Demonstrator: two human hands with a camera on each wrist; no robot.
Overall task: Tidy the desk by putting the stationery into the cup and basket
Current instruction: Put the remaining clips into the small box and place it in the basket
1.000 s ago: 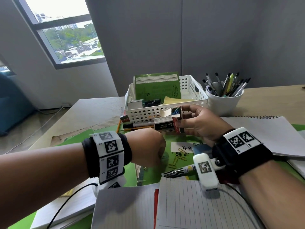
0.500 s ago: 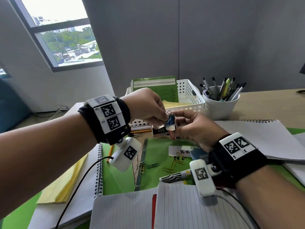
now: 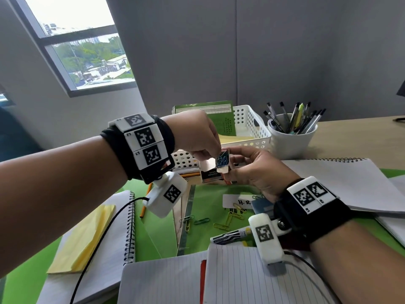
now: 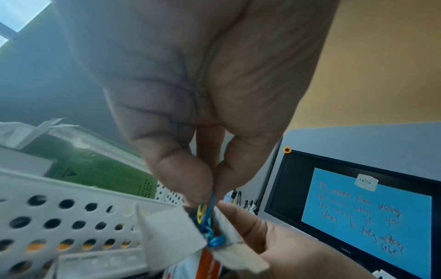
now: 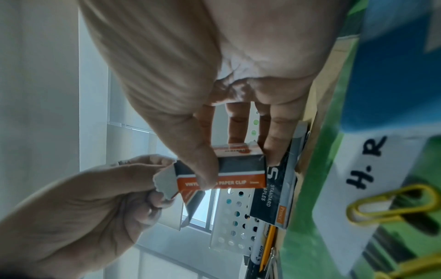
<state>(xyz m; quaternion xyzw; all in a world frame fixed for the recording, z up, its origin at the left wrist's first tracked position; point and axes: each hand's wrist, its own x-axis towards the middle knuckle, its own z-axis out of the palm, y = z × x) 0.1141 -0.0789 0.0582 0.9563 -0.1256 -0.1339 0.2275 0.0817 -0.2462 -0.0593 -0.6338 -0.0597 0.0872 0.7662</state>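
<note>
Right hand grips a small paper clip box between thumb and curled fingers, held above the green mat just near of the white basket. Box mouth is open, flap folded out, blue and yellow clips visible inside. Left hand is over the box mouth, thumb and forefinger pressed together, pinching a paper clip at the opening; the other left fingers are curled in. In the right wrist view the right thumb lies across the orange "PAPER CLIP" label, with the fingers behind the box.

Basket sits at the far middle of the desk, holding a green booklet upright and a yellow pad. White cup full of pens stands touching or just right of the basket; cannot tell which. A staples box lies on the mat just near of the basket, under the held box. Loose paper clips, yellow and green, are scattered on the mat near the right wrist, beside a white label marked "H.R". A marker lies near the loose clips. Spiral notebook at right, another with a yellow pad on it at left, lined paper nearest. A monitor with a blue note shows in the left wrist view.
</note>
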